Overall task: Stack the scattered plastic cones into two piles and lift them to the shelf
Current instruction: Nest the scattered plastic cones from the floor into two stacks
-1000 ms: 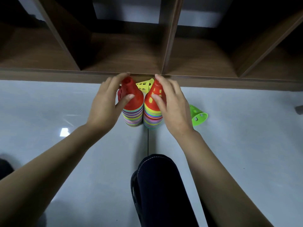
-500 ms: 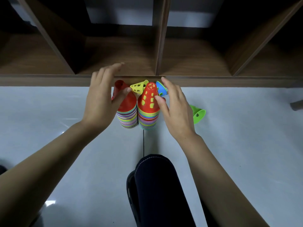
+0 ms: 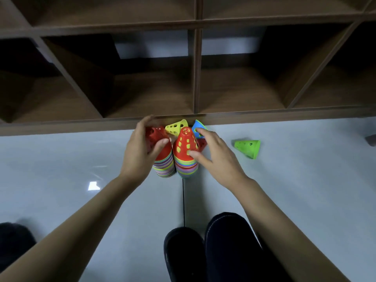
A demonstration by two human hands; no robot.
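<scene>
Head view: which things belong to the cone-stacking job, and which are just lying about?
Job: left stack, right stack, loose yellow cone, blue cone, red cone, green cone, shelf.
Lying about: the person's dark shoe, dark object at the right edge.

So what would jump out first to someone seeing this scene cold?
Two stacks of bright striped cones, each topped in red, stand side by side on the pale floor at the foot of the wooden shelf. The left hand wraps the left stack while the right hand's thumb touches the right stack. A green cone lies on its side to the right.
</scene>
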